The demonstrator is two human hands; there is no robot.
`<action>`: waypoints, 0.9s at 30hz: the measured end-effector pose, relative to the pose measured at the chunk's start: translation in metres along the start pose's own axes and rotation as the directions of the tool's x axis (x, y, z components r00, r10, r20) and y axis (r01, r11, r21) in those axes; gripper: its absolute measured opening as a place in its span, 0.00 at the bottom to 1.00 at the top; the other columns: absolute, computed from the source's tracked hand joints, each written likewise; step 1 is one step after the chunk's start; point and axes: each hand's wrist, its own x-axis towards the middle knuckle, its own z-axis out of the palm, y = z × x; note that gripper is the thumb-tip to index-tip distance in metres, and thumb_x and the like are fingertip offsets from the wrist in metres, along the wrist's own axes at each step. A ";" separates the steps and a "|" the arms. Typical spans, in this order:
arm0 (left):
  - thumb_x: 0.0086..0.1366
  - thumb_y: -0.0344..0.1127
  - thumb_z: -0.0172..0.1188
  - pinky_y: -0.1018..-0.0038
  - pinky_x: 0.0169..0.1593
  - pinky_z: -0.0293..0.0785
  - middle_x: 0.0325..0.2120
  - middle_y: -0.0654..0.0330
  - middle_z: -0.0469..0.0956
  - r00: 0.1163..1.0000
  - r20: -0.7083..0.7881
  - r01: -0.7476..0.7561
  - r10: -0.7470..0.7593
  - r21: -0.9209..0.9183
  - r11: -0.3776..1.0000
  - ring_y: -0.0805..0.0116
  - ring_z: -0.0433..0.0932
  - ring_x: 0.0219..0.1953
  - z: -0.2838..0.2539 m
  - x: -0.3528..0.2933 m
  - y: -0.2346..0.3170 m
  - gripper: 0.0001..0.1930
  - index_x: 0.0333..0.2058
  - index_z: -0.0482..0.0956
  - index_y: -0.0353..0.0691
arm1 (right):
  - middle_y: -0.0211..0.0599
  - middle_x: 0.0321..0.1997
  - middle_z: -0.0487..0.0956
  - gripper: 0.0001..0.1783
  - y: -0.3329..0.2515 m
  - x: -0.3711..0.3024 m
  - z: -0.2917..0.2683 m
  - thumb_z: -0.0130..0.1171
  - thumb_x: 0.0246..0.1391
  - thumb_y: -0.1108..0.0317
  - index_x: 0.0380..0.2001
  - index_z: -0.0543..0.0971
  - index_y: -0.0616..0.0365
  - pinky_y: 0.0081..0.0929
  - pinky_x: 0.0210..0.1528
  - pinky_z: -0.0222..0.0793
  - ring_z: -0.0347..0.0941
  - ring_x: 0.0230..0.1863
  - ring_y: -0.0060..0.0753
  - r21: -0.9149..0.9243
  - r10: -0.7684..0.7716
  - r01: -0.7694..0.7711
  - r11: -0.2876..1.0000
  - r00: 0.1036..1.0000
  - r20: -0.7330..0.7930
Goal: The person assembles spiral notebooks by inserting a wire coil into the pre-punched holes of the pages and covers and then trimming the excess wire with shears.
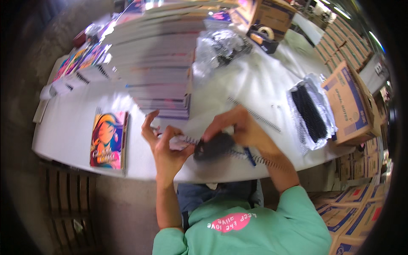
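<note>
Near the table's front edge, my left hand (163, 146) has its thumb and index finger curled around the end of a thin spiral binding coil (190, 139), with the other fingers raised. My right hand (236, 123) grips a dark, rounded object (214, 146), too blurred to name, and the left thumb is close against it. A loose coil (272, 163) trails out under my right forearm, beside a blue pen-like stick (250, 157). Another dark coil (259, 115) lies beyond the right hand. To the left is a notebook with a colourful illustrated cover (106, 140).
A tall stack of books or pads (159, 68) rises just beyond my left hand. Spiral-bound books (80, 72) stand far left. Crumpled plastic (221, 46) and a tape dispenser (264, 37) lie at the back. On the right are a bag of black coils (309, 112) and a cardboard box (350, 104).
</note>
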 end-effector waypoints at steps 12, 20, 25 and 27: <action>0.27 0.45 0.81 0.66 0.40 0.67 0.49 0.50 0.54 0.994 -0.103 0.012 -0.040 -0.255 0.967 0.56 0.62 0.48 0.021 -0.003 -0.014 0.35 0.31 0.68 0.40 | 0.40 0.31 0.83 0.17 -0.005 0.010 0.002 0.59 0.35 0.82 0.35 0.82 0.63 0.22 0.40 0.72 0.79 0.33 0.26 0.079 -0.141 0.137 0.987 0.989 0.050; 0.23 0.41 0.82 0.73 0.37 0.71 0.48 0.53 0.55 0.980 0.006 0.173 -0.197 -0.503 0.847 0.63 0.63 0.47 0.032 -0.006 -0.013 0.45 0.38 0.58 0.40 | 0.46 0.31 0.82 0.16 0.011 0.014 -0.001 0.58 0.33 0.81 0.32 0.81 0.69 0.25 0.40 0.74 0.79 0.34 0.33 -0.326 -0.009 0.052 0.944 0.991 0.130; 0.24 0.34 0.82 0.74 0.38 0.70 0.46 0.55 0.54 0.968 0.097 0.247 -0.233 -0.557 0.793 0.66 0.64 0.43 0.036 -0.010 -0.016 0.47 0.40 0.54 0.38 | 0.40 0.31 0.83 0.16 0.009 0.010 0.001 0.57 0.37 0.80 0.34 0.83 0.61 0.23 0.35 0.73 0.79 0.31 0.28 0.052 -0.085 0.084 0.995 0.996 0.004; 0.25 0.32 0.81 0.75 0.38 0.70 0.46 0.55 0.53 0.960 0.121 0.277 -0.254 -0.571 0.773 0.67 0.64 0.42 0.033 -0.011 -0.014 0.48 0.41 0.53 0.38 | 0.38 0.29 0.83 0.15 0.012 0.012 0.006 0.58 0.37 0.79 0.33 0.83 0.59 0.22 0.34 0.73 0.79 0.29 0.28 -0.176 -0.041 0.038 0.984 0.999 -0.014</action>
